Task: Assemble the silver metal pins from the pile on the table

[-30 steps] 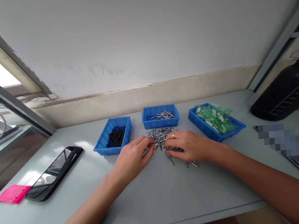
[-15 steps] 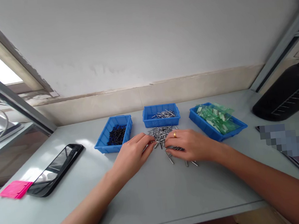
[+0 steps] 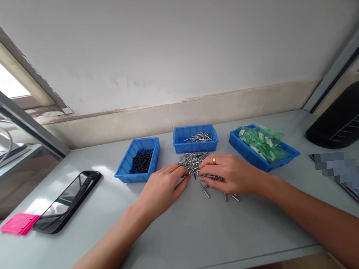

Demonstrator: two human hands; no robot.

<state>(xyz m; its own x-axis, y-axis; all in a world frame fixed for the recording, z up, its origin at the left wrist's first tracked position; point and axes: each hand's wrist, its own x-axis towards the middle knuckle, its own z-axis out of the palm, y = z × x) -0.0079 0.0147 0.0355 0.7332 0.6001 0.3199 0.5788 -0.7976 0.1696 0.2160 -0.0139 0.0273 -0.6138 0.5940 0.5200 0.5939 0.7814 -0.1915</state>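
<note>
A loose pile of slim silver metal pins (image 3: 192, 162), much like blind rivets, lies on the grey table in front of the middle blue bin (image 3: 196, 146). At the pile's left edge, the fingers of my left hand (image 3: 163, 184) are drawn together around what looks like one thin pin, mostly hidden by the fingertips. My right hand (image 3: 234, 173), with a gold ring, curls over the pile's right side; pins show between its fingers and thumb. A few stray pins (image 3: 205, 190) lie nearer me, just below that hand. More silver pins (image 3: 200, 137) rest in the middle bin.
A blue bin (image 3: 124, 173) of dark screw-like pieces stands left; another blue bin (image 3: 267, 167) with green plastic packets (image 3: 263, 143) stands right. A black phone (image 3: 68, 202) and pink card (image 3: 19, 224) lie far left. A black bottle (image 3: 339, 115) and another device (image 3: 346, 186) are far right.
The view has shifted slightly. My left fingertips have moved a little against the pile, while my right hand stays nearly in place over the pins.
</note>
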